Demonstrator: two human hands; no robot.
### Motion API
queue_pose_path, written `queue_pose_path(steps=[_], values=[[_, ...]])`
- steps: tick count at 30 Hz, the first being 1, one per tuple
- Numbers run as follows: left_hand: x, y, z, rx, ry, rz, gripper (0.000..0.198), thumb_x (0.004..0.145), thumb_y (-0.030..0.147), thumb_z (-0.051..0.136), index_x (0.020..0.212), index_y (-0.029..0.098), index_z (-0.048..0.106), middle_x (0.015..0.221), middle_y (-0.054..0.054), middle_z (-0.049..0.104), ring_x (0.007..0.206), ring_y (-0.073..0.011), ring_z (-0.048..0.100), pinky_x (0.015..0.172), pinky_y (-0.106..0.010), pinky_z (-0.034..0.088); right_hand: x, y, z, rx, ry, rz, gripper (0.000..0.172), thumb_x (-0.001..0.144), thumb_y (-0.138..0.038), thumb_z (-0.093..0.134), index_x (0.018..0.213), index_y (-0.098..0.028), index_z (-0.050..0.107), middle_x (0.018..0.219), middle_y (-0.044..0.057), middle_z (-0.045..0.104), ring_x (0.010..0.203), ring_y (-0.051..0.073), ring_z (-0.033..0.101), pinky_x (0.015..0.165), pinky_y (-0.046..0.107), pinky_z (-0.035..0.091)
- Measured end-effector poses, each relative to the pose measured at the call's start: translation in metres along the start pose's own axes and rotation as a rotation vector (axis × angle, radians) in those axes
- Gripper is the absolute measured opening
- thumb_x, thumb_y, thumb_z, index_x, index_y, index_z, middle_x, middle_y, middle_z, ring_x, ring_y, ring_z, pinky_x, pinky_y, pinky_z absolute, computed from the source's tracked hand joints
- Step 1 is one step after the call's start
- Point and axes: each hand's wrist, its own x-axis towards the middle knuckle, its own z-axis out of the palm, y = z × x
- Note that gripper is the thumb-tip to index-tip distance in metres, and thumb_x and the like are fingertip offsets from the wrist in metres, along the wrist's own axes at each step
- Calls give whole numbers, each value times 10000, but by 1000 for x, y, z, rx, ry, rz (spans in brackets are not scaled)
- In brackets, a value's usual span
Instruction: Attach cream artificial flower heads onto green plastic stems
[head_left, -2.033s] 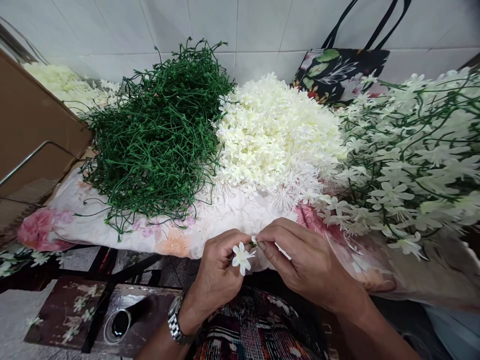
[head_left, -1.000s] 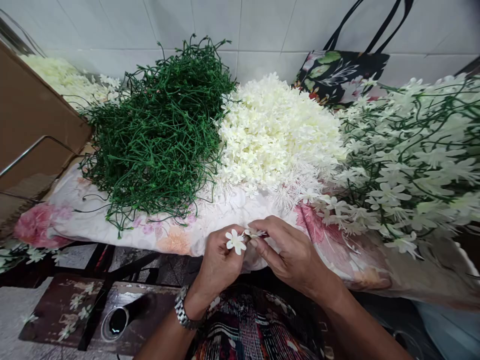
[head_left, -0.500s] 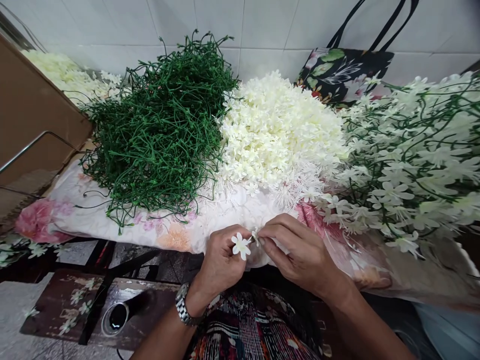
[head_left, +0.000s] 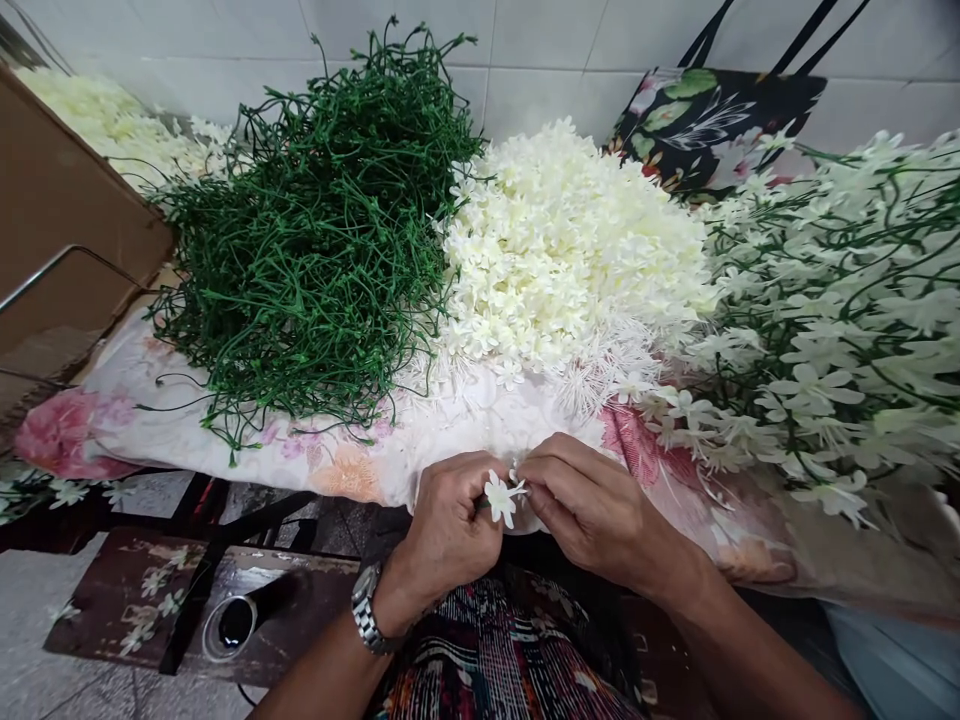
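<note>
Flower in left hand, seemingly unfinished.
Left grip closed; right hand pinches small pale piece alongside. Stemmed flowers rightward look done; green stems and blossoms ahead remain separate.

Matt petals, shiny metal watch

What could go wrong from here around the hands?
The small white star-shaped flower held at the left hand might bend if the right hand, pinched close beside it, presses hard. Loose strands of the tangled green stem pile lie near the pale floral cloth's front edge and could slip off. The left forearm might tip the clear round cup nearby.
</note>
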Motion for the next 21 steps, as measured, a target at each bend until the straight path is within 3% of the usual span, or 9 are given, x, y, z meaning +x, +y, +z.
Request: queue_pose_path(steps=[10,15,21], values=[[1,-1,3,35,-23,-96,151,597,44,384,535,181,379,510,36,382,495,-96,357,482,-211,268,1,-1,1,-49,-12,2,198,858,-18,385,800,-131,536,715,68,543,687,152,498,598,284,469],[2,2,-2,-124,-29,-186,155,687,87,414,648,155,548,555,33,473,512,-93,401,491,-194,328,2,-1,-2,-8,51,10,164,879,-64,413,841,-148,549,721,47,557,695,133,524,611,258,486],[3,6,-8,-263,22,-247,143,703,146,483,570,150,536,504,48,450,483,-78,383,464,-177,333,2,-8,-3,-6,134,16,132,855,-52,472,858,-142,568,737,50,574,709,132,544,629,256,487]])
